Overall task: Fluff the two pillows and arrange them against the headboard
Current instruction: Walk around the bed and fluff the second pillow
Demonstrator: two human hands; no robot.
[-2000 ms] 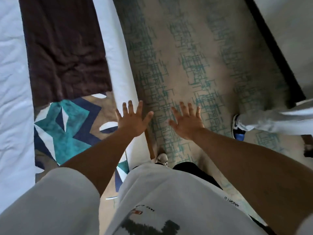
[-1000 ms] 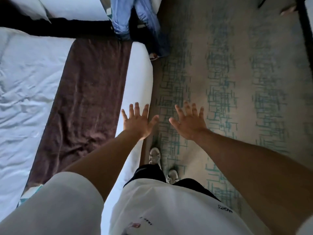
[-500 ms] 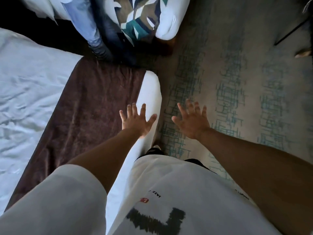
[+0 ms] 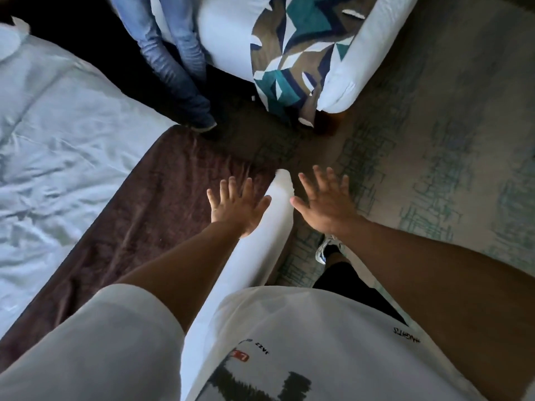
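Hovering, apparently empty: left hand [image 4: 236,208], right hand [image 4: 328,205].

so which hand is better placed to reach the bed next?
Left hand, likely: it hovers open over the brown runner at the bed's corner. Right hand is open over carpet.

Both bare arms reach forward and down, palms turned down. The left hand [image 4: 238,209] is spread flat, its fingers [image 4: 231,188] splayed and its thumb angled out to the right. The right hand [image 4: 328,204] is spread the same way, just beside the left fingers and apart from them. Neither hand holds anything.
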